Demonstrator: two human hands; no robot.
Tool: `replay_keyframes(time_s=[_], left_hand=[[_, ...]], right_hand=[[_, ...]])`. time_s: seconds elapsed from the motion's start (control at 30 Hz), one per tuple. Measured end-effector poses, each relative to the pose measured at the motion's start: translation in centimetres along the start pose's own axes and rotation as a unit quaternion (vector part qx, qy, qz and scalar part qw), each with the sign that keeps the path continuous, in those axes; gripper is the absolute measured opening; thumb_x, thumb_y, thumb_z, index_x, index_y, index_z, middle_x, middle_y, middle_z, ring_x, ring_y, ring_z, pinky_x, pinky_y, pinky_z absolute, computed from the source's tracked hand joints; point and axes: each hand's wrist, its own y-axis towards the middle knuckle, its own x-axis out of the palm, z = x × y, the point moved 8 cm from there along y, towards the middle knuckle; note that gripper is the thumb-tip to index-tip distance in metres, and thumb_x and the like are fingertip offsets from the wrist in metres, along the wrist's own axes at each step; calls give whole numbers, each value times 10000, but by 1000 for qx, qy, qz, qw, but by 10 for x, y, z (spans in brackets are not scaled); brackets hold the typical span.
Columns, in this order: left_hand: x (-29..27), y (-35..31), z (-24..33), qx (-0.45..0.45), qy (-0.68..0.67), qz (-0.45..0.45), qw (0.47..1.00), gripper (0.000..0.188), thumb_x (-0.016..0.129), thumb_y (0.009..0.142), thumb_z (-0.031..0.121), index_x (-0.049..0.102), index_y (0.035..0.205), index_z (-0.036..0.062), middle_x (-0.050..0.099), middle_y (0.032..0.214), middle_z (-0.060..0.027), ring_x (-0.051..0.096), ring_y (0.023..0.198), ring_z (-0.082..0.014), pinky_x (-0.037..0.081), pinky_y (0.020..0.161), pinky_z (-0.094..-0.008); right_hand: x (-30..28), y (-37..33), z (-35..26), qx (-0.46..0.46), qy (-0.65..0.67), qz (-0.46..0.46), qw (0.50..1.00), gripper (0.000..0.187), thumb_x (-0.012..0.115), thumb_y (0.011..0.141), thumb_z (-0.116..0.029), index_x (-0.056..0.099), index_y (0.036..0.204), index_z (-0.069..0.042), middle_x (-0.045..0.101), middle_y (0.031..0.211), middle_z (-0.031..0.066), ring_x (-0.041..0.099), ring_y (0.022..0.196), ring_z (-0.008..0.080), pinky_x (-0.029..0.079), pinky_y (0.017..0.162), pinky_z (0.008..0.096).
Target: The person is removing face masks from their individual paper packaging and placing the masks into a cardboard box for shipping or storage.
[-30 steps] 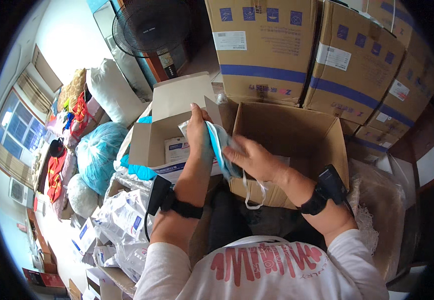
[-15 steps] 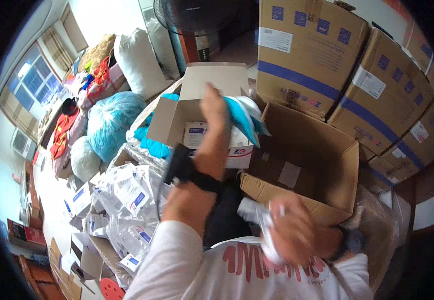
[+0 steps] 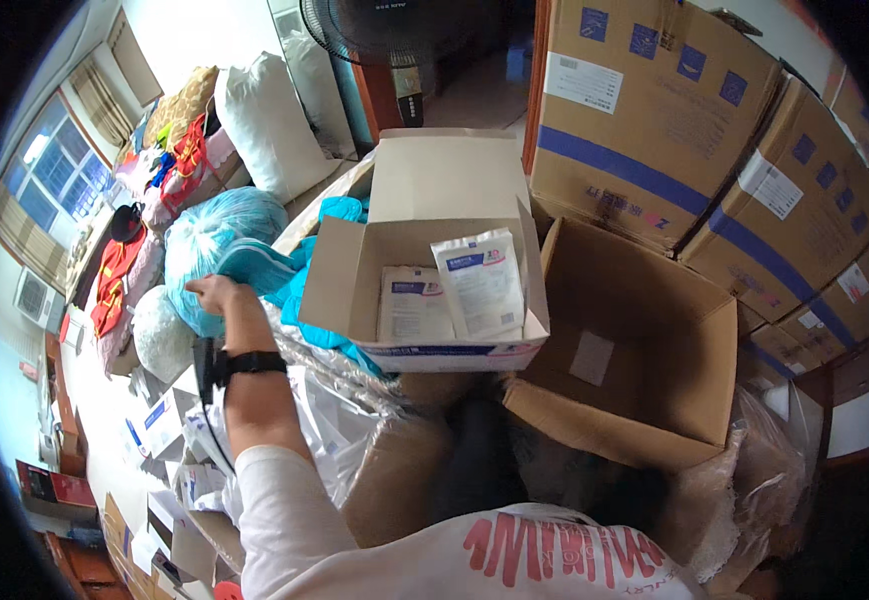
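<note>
My left hand [image 3: 216,295] is closed at the edge of a fanned stack of blue face masks [image 3: 257,264], held out to the left of the open white carton [image 3: 434,356]. Inside that carton are two sealed white packets, one lying flat [image 3: 416,307] and another leaning over it [image 3: 479,285]. The carton's lid is raised at the back and a side flap stands out to the left. More blue masks [image 3: 306,305] lie between my left hand and the carton. My right hand is out of sight.
Right of the carton stands a large open cardboard box [image 3: 644,340]. Taped cardboard boxes [image 3: 634,120] are stacked behind it. Clear plastic with white packets [image 3: 324,425] lies below my left forearm. A blue plastic-wrapped bundle [image 3: 189,235] and a fan [image 3: 384,30] are farther back.
My left hand has swung left from over the carton, along with the blue masks. My right hand, which held something white, has left the view. A second packet now shows in the carton.
</note>
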Motion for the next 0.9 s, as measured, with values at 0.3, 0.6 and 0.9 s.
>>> replay_keyframes(time_s=[0.3,0.6,0.9], left_hand=[[133,-20,-60,98,120,-342,927,568,551,772,420,513,1095,-45,533,1103,-148,502,992,-233,367,854,-302],[112,-335,-105,635,374,-675,-10,267,599,692,194,563,915,51,597,912,-162,580,819,-333,480,700,-358],[119,-337,-71,241,325,-786,467,374,594,775,204,492,1066,-7,576,972,-203,570,914,-275,441,797,-344]], right_hand=[[42,-58,-132,-93,20,-110,989,429,455,862,-323,502,1067,51,553,973,231,502,962,342,382,829,363],[19,-82,-364,-220,213,-244,920,270,531,826,-209,558,980,11,590,906,139,563,846,219,426,748,292],[-19,-169,-490,-425,299,-274,809,194,532,824,-122,569,955,15,585,958,114,560,856,196,430,749,275]])
